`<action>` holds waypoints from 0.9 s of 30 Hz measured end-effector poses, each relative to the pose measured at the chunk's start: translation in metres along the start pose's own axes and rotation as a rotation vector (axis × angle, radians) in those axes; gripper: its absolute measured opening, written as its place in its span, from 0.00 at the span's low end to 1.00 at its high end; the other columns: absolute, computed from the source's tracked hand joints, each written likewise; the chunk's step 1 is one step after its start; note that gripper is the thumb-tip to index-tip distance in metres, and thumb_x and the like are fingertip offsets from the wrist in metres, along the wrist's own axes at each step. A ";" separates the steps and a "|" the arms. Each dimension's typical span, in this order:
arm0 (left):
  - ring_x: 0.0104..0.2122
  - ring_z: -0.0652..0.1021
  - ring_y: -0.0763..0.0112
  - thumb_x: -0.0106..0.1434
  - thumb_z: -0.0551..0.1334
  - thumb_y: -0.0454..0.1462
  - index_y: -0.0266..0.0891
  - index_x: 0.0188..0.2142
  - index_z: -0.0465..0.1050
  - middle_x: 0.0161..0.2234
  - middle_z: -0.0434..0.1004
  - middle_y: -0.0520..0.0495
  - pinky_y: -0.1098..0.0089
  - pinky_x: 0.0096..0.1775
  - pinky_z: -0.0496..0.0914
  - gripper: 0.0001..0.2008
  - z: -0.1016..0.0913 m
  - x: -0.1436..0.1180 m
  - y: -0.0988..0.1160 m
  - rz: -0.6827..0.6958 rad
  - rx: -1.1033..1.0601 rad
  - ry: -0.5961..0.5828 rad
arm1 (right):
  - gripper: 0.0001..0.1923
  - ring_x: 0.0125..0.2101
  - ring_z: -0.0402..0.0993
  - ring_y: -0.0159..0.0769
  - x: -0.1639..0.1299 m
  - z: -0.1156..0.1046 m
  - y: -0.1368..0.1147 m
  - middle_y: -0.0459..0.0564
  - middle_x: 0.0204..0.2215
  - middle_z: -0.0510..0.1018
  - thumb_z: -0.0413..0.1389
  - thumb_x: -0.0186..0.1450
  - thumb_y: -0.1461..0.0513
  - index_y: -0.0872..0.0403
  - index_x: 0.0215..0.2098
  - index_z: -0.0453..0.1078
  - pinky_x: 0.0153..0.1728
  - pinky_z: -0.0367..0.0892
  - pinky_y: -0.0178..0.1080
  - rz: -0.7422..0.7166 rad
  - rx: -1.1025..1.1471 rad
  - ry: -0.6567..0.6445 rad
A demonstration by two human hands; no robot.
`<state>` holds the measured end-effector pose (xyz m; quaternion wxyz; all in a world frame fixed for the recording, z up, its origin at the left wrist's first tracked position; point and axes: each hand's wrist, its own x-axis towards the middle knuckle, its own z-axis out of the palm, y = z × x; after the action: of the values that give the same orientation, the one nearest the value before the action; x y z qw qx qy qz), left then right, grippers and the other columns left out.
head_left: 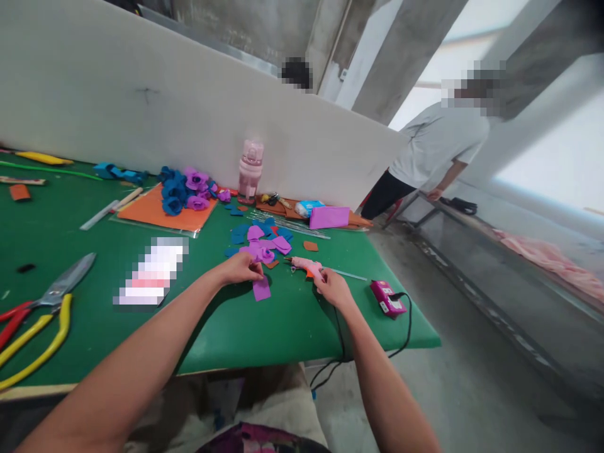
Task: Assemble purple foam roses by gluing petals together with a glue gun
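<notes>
My left hand (241, 268) is closed, its fingertips pinching the top edge of a small purple foam or paper piece (262, 289). Just beyond those fingers is a purple rolled flower (265, 254); whether the hand touches it is unclear. My right hand (334, 288) grips a pink glue gun (304, 265) with an orange trigger, its nozzle pointing left towards the flower. A clear glue stick (349, 274) sticks out of the gun's back. Loose purple petals (282, 245) and blue petals (239, 234) lie in a pile behind my left hand.
Blue and purple flowers (173, 190) rest on orange sheets (158, 212). Large shears (66, 286) and a blurred-out phone-like rectangle (153, 272) lie left. A pink bottle (250, 171) stands behind. A magenta box (387, 298) with a black cable (409, 321) sits right. A person (441, 141) stands beyond.
</notes>
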<state>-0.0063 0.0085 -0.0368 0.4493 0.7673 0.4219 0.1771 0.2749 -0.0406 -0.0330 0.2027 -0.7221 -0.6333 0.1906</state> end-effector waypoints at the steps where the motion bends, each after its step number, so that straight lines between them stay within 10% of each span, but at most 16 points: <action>1: 0.24 0.71 0.73 0.49 0.63 0.39 0.33 0.26 0.77 0.21 0.75 0.49 0.74 0.27 0.61 0.09 0.000 -0.001 0.001 -0.003 0.002 -0.005 | 0.07 0.19 0.62 0.30 -0.004 -0.002 -0.001 0.42 0.15 0.68 0.53 0.56 0.58 0.54 0.24 0.64 0.22 0.54 0.33 -0.008 0.099 0.024; 4: 0.24 0.71 0.74 0.48 0.63 0.38 0.34 0.25 0.77 0.22 0.75 0.50 0.75 0.27 0.61 0.09 0.000 -0.002 0.006 -0.022 0.001 -0.004 | 0.10 0.20 0.62 0.28 -0.024 -0.010 -0.003 0.41 0.19 0.68 0.55 0.56 0.56 0.53 0.30 0.64 0.22 0.61 0.32 0.039 0.663 0.025; 11: 0.23 0.70 0.75 0.49 0.63 0.38 0.34 0.25 0.77 0.21 0.75 0.50 0.75 0.27 0.60 0.08 0.001 -0.003 0.008 -0.009 -0.004 -0.018 | 0.14 0.14 0.53 0.21 -0.062 -0.017 -0.018 0.41 0.20 0.63 0.51 0.61 0.53 0.56 0.35 0.66 0.08 0.51 0.22 0.255 1.656 -0.591; 19: 0.23 0.71 0.75 0.49 0.63 0.34 0.34 0.24 0.76 0.20 0.74 0.50 0.75 0.27 0.60 0.04 0.005 0.000 0.005 0.017 0.038 -0.004 | 0.09 0.15 0.54 0.21 -0.071 -0.010 -0.027 0.50 0.35 0.76 0.50 0.63 0.58 0.53 0.38 0.69 0.14 0.59 0.29 0.234 1.537 -0.517; 27: 0.23 0.71 0.76 0.48 0.64 0.34 0.35 0.23 0.75 0.20 0.74 0.52 0.76 0.27 0.60 0.03 0.004 -0.003 0.009 0.019 0.038 0.006 | 0.16 0.14 0.53 0.24 -0.070 -0.013 -0.036 0.44 0.16 0.70 0.52 0.62 0.51 0.55 0.38 0.71 0.16 0.52 0.30 -0.010 1.053 -0.418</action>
<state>-0.0007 0.0016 -0.0314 0.4318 0.7790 0.4193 0.1758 0.2429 -0.1063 -0.0010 0.4067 -0.4675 -0.4831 0.6186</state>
